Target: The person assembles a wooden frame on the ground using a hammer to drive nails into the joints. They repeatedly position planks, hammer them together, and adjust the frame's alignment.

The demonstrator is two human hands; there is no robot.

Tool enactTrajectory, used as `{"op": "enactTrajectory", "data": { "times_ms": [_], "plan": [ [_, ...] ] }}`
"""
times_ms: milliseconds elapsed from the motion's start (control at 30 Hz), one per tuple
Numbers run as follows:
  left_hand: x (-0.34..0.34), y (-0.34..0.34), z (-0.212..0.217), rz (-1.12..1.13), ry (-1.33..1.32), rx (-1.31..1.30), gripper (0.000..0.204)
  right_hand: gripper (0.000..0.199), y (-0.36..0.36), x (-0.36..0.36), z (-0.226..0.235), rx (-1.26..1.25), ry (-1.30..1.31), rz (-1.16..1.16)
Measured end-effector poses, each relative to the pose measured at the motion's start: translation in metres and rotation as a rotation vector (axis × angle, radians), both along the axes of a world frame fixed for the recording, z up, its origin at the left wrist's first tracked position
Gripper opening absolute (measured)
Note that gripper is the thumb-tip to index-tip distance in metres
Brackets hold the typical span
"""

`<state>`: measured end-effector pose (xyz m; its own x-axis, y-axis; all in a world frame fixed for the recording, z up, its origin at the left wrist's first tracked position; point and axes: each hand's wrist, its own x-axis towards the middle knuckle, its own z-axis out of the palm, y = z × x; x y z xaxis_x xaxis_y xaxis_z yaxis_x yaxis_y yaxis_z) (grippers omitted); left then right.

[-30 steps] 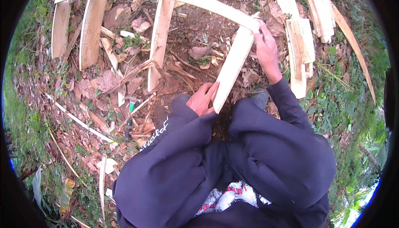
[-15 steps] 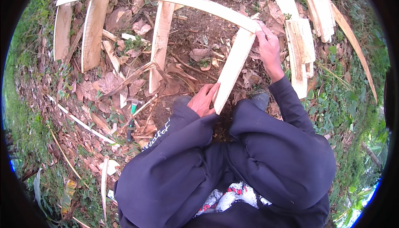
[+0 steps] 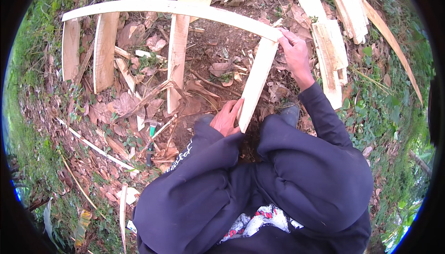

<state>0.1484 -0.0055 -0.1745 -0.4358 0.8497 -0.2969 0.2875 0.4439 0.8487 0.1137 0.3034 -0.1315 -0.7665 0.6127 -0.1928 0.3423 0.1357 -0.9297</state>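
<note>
My right hand (image 3: 296, 59) pinched the right end of the long wooden strip (image 3: 153, 6), where the short board (image 3: 258, 85) met it. That board slanted from the strip toward me; away from the strip, my left hand (image 3: 225, 118) touched it with curled fingers, whether pinching I couldn't tell. 3 other boards (image 3: 105, 52) met the strip farther left. A hammer (image 3: 152, 132) lay on my side of the strip.

Outdoor ground in daylight: bare brown soil (image 3: 218, 45) at ctr., w/ dry brown leaves (image 3: 219, 69) strewn thick around it. From where I stand, green grass (image 3: 28, 129) runs along the far L edge; low leafy plants (image 3: 382, 110) spread on the R, nr. a branch (image 3: 421, 163). Bright light (image 3: 402, 238) shows low R, past foliage.
</note>
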Motion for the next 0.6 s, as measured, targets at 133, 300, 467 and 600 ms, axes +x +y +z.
{"op": "enactTrajectory", "data": {
  "times_ms": [133, 300, 467, 600],
  "plan": [
    [0.0, -0.002, 0.0, 0.002, 0.014, 0.004, 0.086, 0.03, -0.006, -0.005, 0.005, 0.016, -0.014, -0.026],
    [-0.001, 0.0, 0.004, 0.003, -0.005, 0.016, 0.085, 0.032, -0.004, -0.004, 0.007, -0.112, -0.019, -0.021],
    [-0.002, 0.001, 0.004, -0.004, -0.026, 0.002, 0.084, 0.032, 0.0, -0.001, 0.007, -0.154, -0.011, 0.005],
    [-0.002, 0.001, 0.001, -0.004, -0.053, 0.014, 0.083, 0.033, 0.002, 0.0, 0.01, -0.157, -0.032, 0.004]
  ]
}}
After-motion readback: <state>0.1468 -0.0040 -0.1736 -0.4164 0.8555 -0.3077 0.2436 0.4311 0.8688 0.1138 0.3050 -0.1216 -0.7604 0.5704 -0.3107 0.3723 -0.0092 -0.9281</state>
